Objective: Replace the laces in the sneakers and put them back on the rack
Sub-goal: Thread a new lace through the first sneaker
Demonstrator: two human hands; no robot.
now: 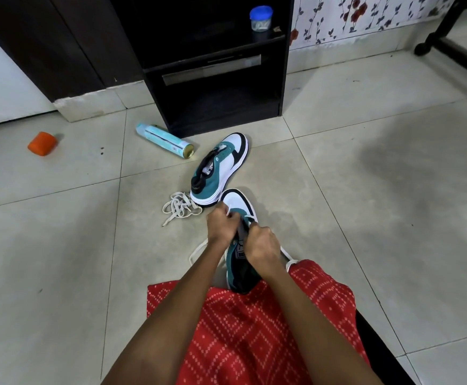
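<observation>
A teal, white and black sneaker (237,202) lies on the floor tiles in front of my lap, toe pointing away. My left hand (221,226) pinches a white lace (199,250) at the eyelets near the toe. My right hand (261,244) grips the sneaker's tongue and the lace on the other side; loose lace ends trail past both wrists. A second matching sneaker (221,168) lies unlaced just beyond. A bundle of off-white laces (179,207) lies to its left. The dark shoe rack (212,65) stands behind.
A teal spray can (164,140) lies on its side left of the rack. An orange cap (42,143) rests further left. A blue-lidded jar (260,19) sits on the rack's shelf. A black chair base (454,48) is at the far right. Red patterned cloth (254,329) covers my lap.
</observation>
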